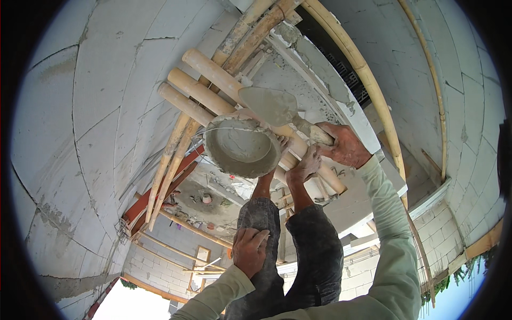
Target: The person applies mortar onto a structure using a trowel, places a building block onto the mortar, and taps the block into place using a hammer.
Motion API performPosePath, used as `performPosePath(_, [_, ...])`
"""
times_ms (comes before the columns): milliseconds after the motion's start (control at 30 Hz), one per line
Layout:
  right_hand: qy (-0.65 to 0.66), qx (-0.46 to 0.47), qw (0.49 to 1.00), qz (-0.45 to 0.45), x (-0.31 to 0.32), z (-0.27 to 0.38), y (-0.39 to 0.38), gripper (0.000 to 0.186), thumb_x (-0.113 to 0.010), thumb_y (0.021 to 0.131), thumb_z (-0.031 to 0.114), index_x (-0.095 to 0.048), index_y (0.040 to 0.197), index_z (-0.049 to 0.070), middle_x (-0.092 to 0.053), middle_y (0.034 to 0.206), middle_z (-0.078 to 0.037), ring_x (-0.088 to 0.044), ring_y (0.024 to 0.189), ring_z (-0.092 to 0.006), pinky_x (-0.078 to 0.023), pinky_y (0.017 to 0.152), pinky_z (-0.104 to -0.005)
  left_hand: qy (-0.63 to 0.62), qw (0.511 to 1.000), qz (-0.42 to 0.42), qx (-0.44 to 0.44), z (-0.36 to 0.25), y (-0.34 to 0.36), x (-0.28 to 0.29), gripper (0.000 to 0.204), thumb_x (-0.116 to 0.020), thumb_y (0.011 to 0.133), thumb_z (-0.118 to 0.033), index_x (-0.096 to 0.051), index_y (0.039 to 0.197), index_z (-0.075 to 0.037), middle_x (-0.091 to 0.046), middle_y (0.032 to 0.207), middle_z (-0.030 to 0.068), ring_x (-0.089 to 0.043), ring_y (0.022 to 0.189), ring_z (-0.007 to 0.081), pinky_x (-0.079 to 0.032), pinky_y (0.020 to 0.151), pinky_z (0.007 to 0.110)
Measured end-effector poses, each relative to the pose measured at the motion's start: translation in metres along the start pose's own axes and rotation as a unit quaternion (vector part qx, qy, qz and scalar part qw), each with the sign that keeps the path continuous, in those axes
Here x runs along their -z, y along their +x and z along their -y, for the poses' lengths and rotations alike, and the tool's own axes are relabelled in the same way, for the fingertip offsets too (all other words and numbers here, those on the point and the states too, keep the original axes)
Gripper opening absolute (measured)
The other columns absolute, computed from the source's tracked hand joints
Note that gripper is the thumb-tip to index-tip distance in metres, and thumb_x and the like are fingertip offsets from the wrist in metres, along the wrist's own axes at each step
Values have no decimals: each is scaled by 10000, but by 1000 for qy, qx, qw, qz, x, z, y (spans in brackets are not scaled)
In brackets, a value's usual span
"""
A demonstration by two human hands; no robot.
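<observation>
My right hand (344, 146) grips the wooden handle of a trowel (266, 104), whose broad blade is coated in grey mortar. Just below the blade, a round bucket (241, 149) crusted with mortar holds smooth grey wet mix, with a thin wire handle over it. My left hand (250, 250) rests on my dusty dark trouser leg, fingers loosely bent and holding nothing. My bare feet (301, 165) stand on a platform of bamboo poles (197, 90), one foot partly hidden behind the bucket.
Grey block walls (80, 138) curve up on both sides. Long bamboo poles (376, 90) and a mortar-smeared concrete ledge (341, 90) run along the right. A red-brown beam (136, 205) is at the lower left. Far below lies a littered floor (213, 205) with a small bucket (207, 198).
</observation>
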State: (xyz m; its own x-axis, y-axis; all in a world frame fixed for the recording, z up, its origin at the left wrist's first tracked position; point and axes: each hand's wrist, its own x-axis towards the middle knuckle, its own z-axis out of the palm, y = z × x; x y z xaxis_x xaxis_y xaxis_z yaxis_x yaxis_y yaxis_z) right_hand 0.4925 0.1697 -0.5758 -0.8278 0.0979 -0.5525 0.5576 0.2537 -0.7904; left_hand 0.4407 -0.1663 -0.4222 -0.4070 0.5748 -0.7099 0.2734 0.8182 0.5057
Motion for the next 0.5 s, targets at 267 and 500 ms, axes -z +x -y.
performPosePath(267, [-362, -38, 889, -278, 37, -61, 95, 349, -682, 794, 216, -583, 1075, 34, -657, 880, -162, -689, 776, -329, -560, 676, -424, -12, 1000, -9, 3, -3, 4, 4, 172, -677, 791, -38, -720, 956, -59, -613, 858, 93, -578, 828, 306, -471, 742, 423])
performPosePath(500, [-438, -102, 837, -311, 7, -57, 125, 230, -601, 809, 88, -562, 1029, 35, -616, 863, -128, -697, 758, -296, -563, 647, -400, -12, 1000, -18, 0, -1, 2, 2, 169, -674, 795, -41, -720, 956, -59, -618, 857, 92, -586, 827, 305, -469, 758, 428])
